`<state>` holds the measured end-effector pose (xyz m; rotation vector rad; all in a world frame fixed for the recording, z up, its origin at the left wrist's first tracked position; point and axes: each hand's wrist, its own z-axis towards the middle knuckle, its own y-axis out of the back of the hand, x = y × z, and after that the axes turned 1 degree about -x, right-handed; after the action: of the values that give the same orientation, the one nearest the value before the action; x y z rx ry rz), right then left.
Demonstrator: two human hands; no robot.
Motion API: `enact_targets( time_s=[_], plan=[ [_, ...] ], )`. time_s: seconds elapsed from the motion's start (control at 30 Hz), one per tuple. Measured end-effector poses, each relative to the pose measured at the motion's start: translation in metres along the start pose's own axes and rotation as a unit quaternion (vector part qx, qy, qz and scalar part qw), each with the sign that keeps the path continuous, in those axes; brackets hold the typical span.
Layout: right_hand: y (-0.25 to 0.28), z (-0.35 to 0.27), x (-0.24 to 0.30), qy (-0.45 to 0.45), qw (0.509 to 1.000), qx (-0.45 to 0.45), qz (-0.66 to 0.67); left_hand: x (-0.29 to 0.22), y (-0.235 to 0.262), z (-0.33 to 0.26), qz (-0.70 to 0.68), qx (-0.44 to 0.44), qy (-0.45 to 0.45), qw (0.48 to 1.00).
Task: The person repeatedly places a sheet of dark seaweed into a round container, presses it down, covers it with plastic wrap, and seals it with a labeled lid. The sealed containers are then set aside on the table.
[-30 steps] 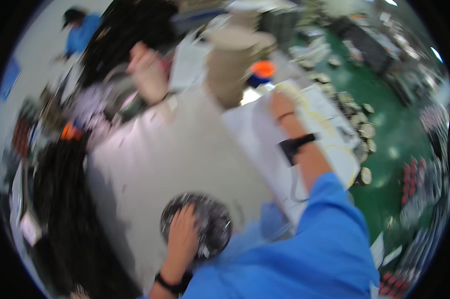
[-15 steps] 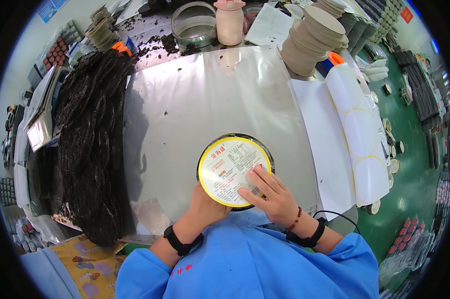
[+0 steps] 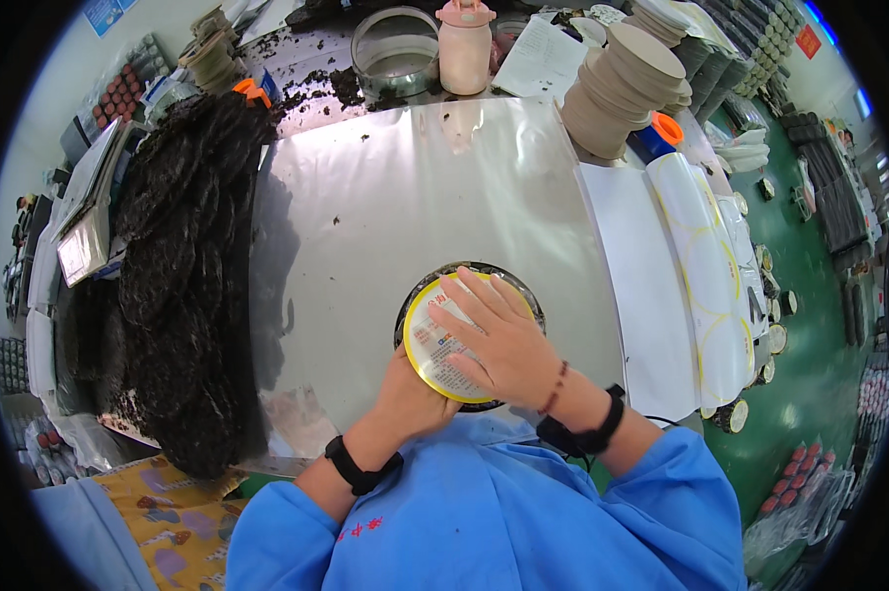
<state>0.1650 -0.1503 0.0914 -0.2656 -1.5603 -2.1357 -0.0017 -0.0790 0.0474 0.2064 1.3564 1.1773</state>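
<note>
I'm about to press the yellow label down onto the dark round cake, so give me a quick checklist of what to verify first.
1. Round yellow label lies over the dark round cake: ok, a dark rim shows past its upper edge.
2. Right hand flat on the label: ok.
3. Left hand steadying the near edge: ok.
4. Label centred: cannot tell, the hands hide its near side.
5. Metal sheet around the cake free of crumbs: not ok, a few dark bits lie there.
</note>
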Motion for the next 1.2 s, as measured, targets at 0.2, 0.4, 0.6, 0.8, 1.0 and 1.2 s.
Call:
enact_targets(
  time_s=[0.2,0.4,0.6,0.8,1.0,1.2],
  plan=[
    [-0.025,-0.001,-0.021,0.029,0.997,0.054,-0.039,0.022,-0.007,-0.023,-0.107,-0.114,0.004,0.988],
    [-0.041,-0.006,-0.003,0.096,0.991,0.072,-0.066,0.017,-0.034,-0.004,-0.277,-0.284,0.18,0.9],
    [-0.057,-0.008,0.012,0.089,0.993,0.056,-0.055,0.015,-0.027,0.008,-0.108,-0.228,0.224,0.942],
    [-0.056,-0.008,-0.001,0.089,0.994,0.056,-0.014,0.051,-0.011,0.028,-0.13,-0.101,0.278,0.947],
    [-0.013,-0.048,-0.058,-0.187,0.961,-0.013,-0.204,0.052,-0.009,0.033,-0.141,-0.038,0.335,0.931],
    [-0.045,-0.024,-0.056,-0.373,0.908,-0.103,0.163,0.101,-0.02,0.012,0.007,-0.003,0.203,0.979]
  ],
)
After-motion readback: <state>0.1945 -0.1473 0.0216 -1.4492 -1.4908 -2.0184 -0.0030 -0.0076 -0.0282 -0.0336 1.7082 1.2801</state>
